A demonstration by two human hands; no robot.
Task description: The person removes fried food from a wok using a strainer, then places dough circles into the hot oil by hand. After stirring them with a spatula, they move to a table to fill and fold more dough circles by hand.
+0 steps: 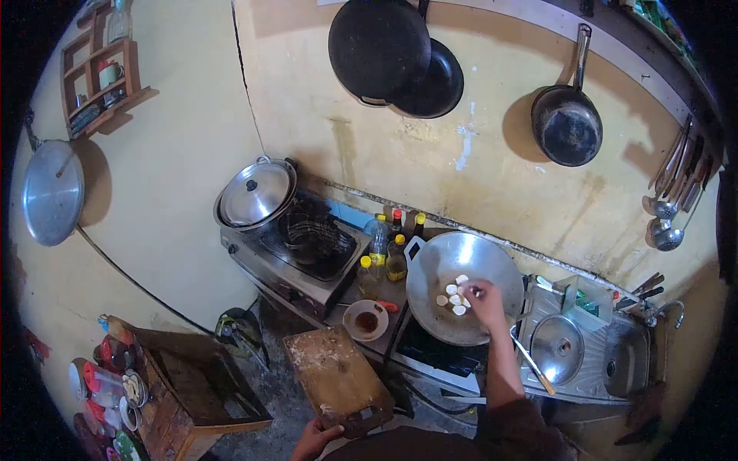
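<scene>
Holding over the wok [430, 323]: right grip [486, 306], palm down, fingers bunched together; can't tell if a slice is pinched in them. White slices [456, 300] lie in the wok's bowl, between 9 and 10 o'clock from that hand, right at the fingertips, partly covered by them. Right hand is much the nearer; left sits well apart, between 7 and 8 o'clock from the slices. No useful long axis on them, they're roughly round discs

Left grip [315, 441] is clamped on the chopping board [334, 369], thumb over the top face at its 6 o'clock end. Board's long axis runs 11 to 5 o'clock; wok is at about 2 o'clock from it. Bowl [366, 321] with dark brown contents sits at 12 to 1 o'clock of the board, just beyond its far end

Looks: slices pale, flat, smooth-edged, bunched loosely, some apparently overlapping. Wok is dull grey metal, side handle [413, 247] at 10 o'clock. Board is brown wood with whitish patches, worn, slot at the near end
</scene>
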